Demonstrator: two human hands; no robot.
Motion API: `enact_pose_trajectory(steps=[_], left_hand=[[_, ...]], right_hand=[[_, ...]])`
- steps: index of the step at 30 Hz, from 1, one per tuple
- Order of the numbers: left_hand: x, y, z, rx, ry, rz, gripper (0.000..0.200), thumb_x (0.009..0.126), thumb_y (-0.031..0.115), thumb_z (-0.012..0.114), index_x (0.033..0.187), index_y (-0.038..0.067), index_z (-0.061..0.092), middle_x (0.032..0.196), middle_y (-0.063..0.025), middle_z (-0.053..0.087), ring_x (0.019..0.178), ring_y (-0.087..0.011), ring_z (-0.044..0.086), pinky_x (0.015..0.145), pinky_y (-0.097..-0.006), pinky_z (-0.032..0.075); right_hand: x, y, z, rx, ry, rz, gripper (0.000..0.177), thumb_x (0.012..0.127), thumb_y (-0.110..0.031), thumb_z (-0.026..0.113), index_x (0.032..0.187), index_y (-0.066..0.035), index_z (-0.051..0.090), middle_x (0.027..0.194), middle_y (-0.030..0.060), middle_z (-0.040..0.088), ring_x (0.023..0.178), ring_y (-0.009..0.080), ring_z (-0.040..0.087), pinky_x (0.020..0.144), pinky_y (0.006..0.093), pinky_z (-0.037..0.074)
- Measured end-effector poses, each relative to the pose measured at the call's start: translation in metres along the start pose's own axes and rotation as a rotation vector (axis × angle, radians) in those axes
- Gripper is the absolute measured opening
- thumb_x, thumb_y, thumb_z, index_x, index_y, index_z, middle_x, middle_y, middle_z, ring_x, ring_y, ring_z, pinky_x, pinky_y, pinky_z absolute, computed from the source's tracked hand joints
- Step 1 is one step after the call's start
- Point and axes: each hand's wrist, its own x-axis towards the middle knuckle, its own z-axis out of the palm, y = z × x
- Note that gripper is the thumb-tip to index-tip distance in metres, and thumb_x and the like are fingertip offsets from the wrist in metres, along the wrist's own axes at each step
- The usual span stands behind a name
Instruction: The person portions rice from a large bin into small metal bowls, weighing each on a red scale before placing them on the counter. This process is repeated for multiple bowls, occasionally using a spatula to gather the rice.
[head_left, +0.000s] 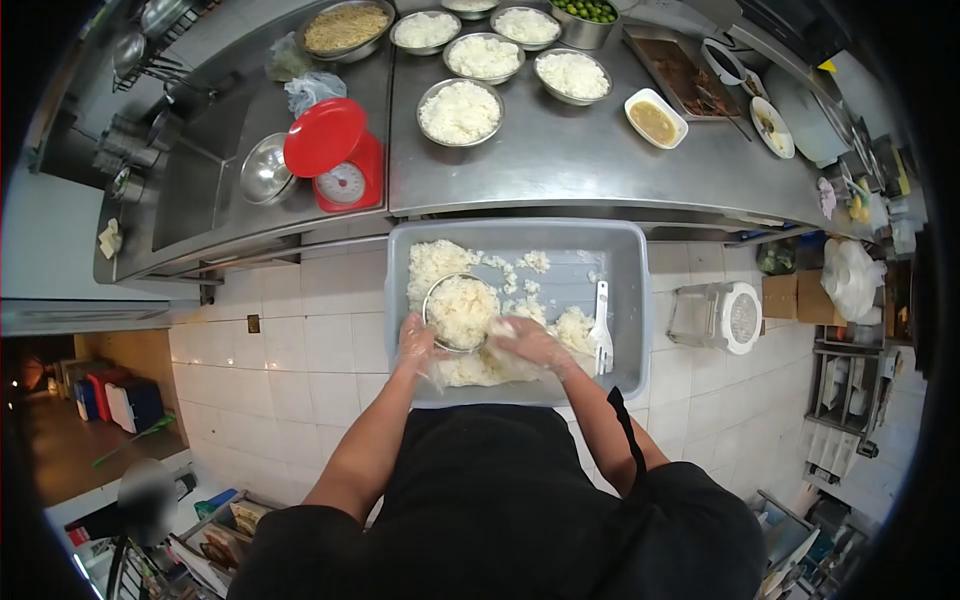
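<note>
My left hand (pixel 415 342), in a clear plastic glove, holds the left side of a round metal bowl (pixel 427 303). Cooked white rice (pixel 462 311) is heaped in the bowl. At the bowl's right edge is my right hand (pixel 528 343), also gloved; it touches the rice there, and motion smears its fingers. Both hands are over a large grey plastic tub (pixel 640 300) with loose rice (pixel 436 262) along its left and near sides and scattered clumps elsewhere. A white slotted rice paddle (pixel 601 330) stands against the rice at the tub's right.
Behind the tub runs a steel counter (pixel 500 185) with several filled rice bowls (pixel 460 112), a red scale (pixel 345 170), a sauce dish (pixel 655 120) and a brown-stained tray (pixel 680 75). A sink (pixel 205 190) lies left. A clear, white-lidded container (pixel 715 317) is on the right.
</note>
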Motion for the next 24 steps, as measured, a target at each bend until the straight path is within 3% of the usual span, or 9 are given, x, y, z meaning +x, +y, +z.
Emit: enact_pose_trajectory(steps=[2,5,6,8,12,17,19,22,24], left_hand=[[0.005,-0.007,0.015,0.031,0.004,0.004,0.025,0.072,-0.009,0.046,0.091,0.005,0.04,0.09,-0.0154,0.049,0.069,-0.0334,0.062,0.047,-0.048,0.06],[0.042,-0.027,0.02,0.236,0.027,0.128,0.022,0.073,-0.009,0.045,0.088,0.005,0.04,0.082,-0.0129,0.049,0.064,-0.0305,0.06,0.045,-0.0471,0.06],[0.053,-0.031,0.024,0.399,0.061,0.227,0.021,0.073,-0.009,0.045,0.087,0.005,0.04,0.078,-0.0114,0.049,0.061,-0.0289,0.06,0.045,-0.0469,0.06],[0.011,0.007,0.047,0.245,0.045,0.169,0.02,0.073,-0.008,0.045,0.087,0.006,0.04,0.078,-0.0106,0.048,0.06,-0.028,0.059,0.044,-0.0467,0.059],[0.016,0.01,0.039,0.207,-0.069,0.25,0.021,0.073,-0.007,0.046,0.087,0.006,0.039,0.082,-0.0103,0.048,0.065,-0.0289,0.06,0.043,-0.0486,0.058],[0.013,0.022,0.03,-0.034,-0.018,0.161,0.027,0.073,-0.008,0.045,0.095,0.006,0.045,0.093,-0.0128,0.055,0.071,-0.0311,0.065,0.049,-0.0511,0.06],[0.014,0.024,0.022,-0.106,0.002,0.164,0.029,0.073,-0.008,0.044,0.098,0.006,0.045,0.096,-0.0147,0.056,0.072,-0.0337,0.065,0.048,-0.0512,0.059],[0.009,0.029,0.02,-0.134,-0.054,0.176,0.032,0.072,-0.008,0.045,0.101,0.005,0.046,0.098,-0.0161,0.056,0.073,-0.0357,0.065,0.048,-0.0514,0.059],[0.007,0.033,0.024,-0.049,-0.042,0.085,0.032,0.071,-0.009,0.046,0.1,0.004,0.045,0.098,-0.0173,0.056,0.074,-0.0357,0.066,0.05,-0.0505,0.06]], right_hand=[[0.017,-0.028,0.009,-0.076,0.217,-0.243,0.066,0.086,-0.028,0.06,0.14,0.0,0.036,0.134,0.0264,0.046,0.12,0.0366,0.05,0.101,0.0423,0.04],[0.035,-0.049,0.039,-0.416,0.408,-0.212,0.065,0.083,-0.014,0.057,0.141,-0.001,0.031,0.131,0.0296,0.045,0.117,0.0403,0.05,0.097,0.0446,0.044],[0.036,-0.06,0.03,-0.43,0.422,-0.218,0.065,0.083,-0.014,0.057,0.141,-0.001,0.031,0.131,0.0296,0.045,0.117,0.0403,0.05,0.097,0.0446,0.044],[0.02,-0.086,0.019,-0.275,0.278,-0.145,0.05,0.08,-0.007,0.054,0.129,0.002,0.046,0.117,0.0264,0.055,0.104,0.0404,0.057,0.087,0.0445,0.049],[0.048,-0.06,-0.008,-0.196,0.304,-0.309,0.026,0.078,-0.01,0.06,0.102,-0.001,0.062,0.092,0.0206,0.065,0.089,0.0379,0.063,0.079,0.0433,0.051],[-0.006,-0.057,-0.04,0.05,0.384,-0.233,0.031,0.082,-0.02,0.059,0.107,-0.001,0.061,0.092,0.023,0.065,0.088,0.0371,0.064,0.078,0.0424,0.051],[-0.016,-0.032,-0.038,-0.186,0.169,-0.016,0.042,0.085,-0.031,0.06,0.115,-0.002,0.059,0.108,0.0233,0.062,0.104,0.0359,0.06,0.09,0.0434,0.047],[-0.026,-0.004,-0.042,-0.364,0.056,-0.184,0.058,0.087,-0.041,0.057,0.131,-0.004,0.049,0.132,0.0234,0.049,0.126,0.0371,0.044,0.106,0.0443,0.035],[-0.013,-0.026,-0.052,-0.184,0.232,-0.212,0.06,0.089,-0.041,0.054,0.135,-0.004,0.044,0.138,0.0243,0.042,0.131,0.0384,0.036,0.109,0.0451,0.029]])
